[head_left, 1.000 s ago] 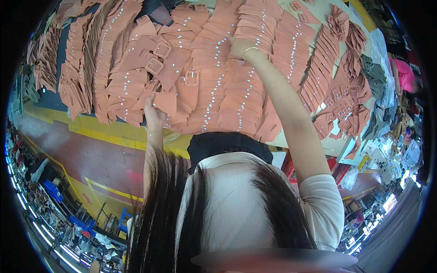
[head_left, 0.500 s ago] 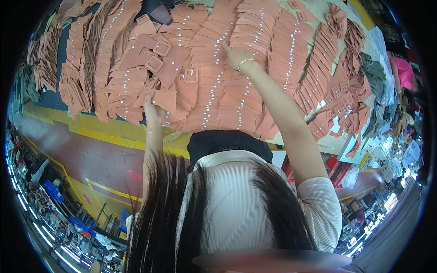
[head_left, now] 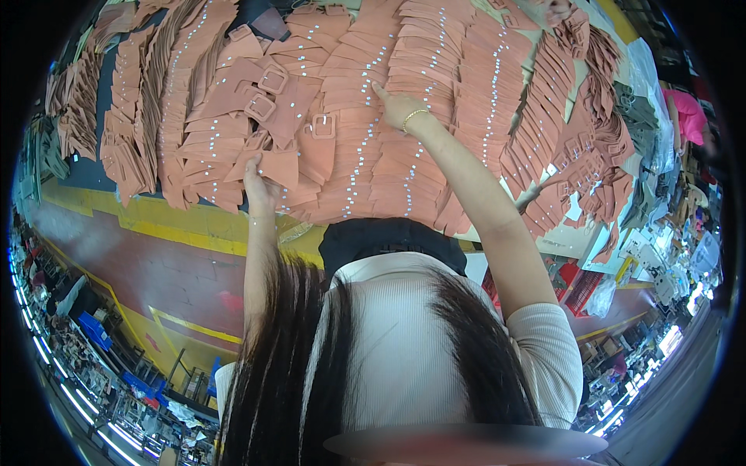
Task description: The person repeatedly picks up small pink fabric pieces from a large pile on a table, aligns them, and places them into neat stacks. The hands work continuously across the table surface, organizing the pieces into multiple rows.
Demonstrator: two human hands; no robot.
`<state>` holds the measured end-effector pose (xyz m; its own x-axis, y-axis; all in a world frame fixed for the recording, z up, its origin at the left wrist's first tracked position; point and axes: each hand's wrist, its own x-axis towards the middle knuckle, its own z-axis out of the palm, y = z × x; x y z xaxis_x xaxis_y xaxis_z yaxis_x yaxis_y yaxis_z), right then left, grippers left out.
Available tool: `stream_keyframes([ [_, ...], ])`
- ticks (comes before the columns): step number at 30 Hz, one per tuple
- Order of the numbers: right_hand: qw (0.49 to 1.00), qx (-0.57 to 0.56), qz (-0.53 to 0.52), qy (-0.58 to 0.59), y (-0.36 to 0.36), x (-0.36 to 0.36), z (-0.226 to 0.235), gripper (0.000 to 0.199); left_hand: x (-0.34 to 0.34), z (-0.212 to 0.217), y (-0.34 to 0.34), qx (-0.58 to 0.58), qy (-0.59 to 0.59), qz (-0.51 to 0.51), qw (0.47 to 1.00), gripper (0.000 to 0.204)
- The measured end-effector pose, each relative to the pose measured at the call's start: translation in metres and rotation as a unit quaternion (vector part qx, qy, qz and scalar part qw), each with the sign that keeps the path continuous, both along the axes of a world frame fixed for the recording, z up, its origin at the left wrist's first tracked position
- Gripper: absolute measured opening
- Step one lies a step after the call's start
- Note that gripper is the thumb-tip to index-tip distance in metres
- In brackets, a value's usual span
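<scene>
head view: the left hand [head_left: 260, 180] pinches a studded strap [head_left: 273, 165] at centre left of the frame. the right hand [head_left: 399, 107] lies flat, released, on the strap rows [head_left: 365, 155] at upper centre, which cover the bench [head_left: 101, 109].

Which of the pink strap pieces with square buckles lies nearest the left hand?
The buckled strap at the lower right of the buckle cluster, just up and right of the left hand; the other buckled pieces lie farther up.
</scene>
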<state>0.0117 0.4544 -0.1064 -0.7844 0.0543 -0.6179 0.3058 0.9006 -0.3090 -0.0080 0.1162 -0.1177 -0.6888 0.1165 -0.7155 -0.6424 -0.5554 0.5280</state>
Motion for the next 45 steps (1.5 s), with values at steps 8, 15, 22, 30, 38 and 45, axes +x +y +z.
stream_keyframes([
  [8, 1.0, 0.009, 0.018, -0.009, -0.004, 0.007, 0.001, 0.076, 0.0, 0.0, 0.0, 0.001, 0.011, 0.001, 1.0, 0.009],
  [15, 1.0, 0.015, 0.023, -0.01, -0.008, 0.013, 0.003, 0.072, 0.0, 0.004, 0.003, -0.007, 0.005, 0.003, 1.0, 0.01],
  [22, 0.999, 0.019, 0.021, -0.04, -0.011, 0.013, 0.003, 0.071, -0.001, 0.001, 0.002, -0.004, 0.004, 0.0, 1.0, 0.01],
  [30, 0.999, 0.013, 0.029, -0.025, -0.012, 0.026, 0.009, 0.072, -0.001, -0.001, 0.002, -0.007, -0.003, 0.014, 1.0, 0.01],
  [38, 0.999, 0.002, 0.018, -0.033, -0.017, 0.035, 0.006, 0.077, -0.001, -0.001, 0.001, -0.003, -0.001, 0.005, 1.0, 0.01],
  [45, 0.999, -0.008, 0.009, -0.041, -0.015, 0.034, 0.003, 0.075, -0.001, -0.004, -0.001, -0.006, 0.013, 0.004, 1.0, 0.009],
])
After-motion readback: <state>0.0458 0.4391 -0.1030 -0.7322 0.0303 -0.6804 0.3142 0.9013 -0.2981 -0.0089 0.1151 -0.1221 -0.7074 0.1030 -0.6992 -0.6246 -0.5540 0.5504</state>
